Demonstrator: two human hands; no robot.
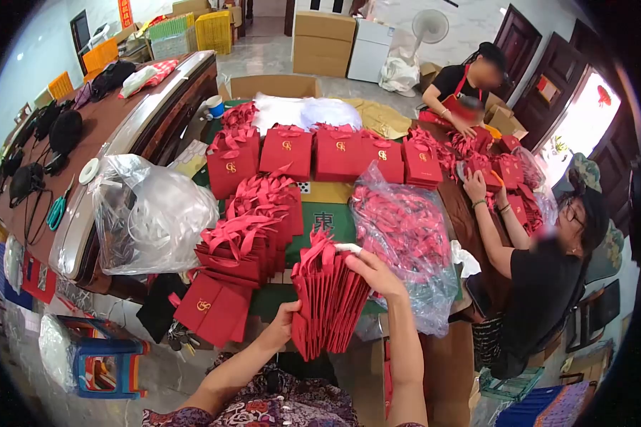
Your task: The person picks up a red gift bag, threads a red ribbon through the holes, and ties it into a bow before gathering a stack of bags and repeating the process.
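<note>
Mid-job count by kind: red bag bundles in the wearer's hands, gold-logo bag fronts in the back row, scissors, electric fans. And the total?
Red bag bundle between left hand and right hand: 1
Gold-logo bag fronts in the back row: 5
Scissors: 1
Electric fan: 1
Total: 8

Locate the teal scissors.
The teal scissors lie at the left of the head view, on the brown-topped table, left of the clear plastic bag.
</note>
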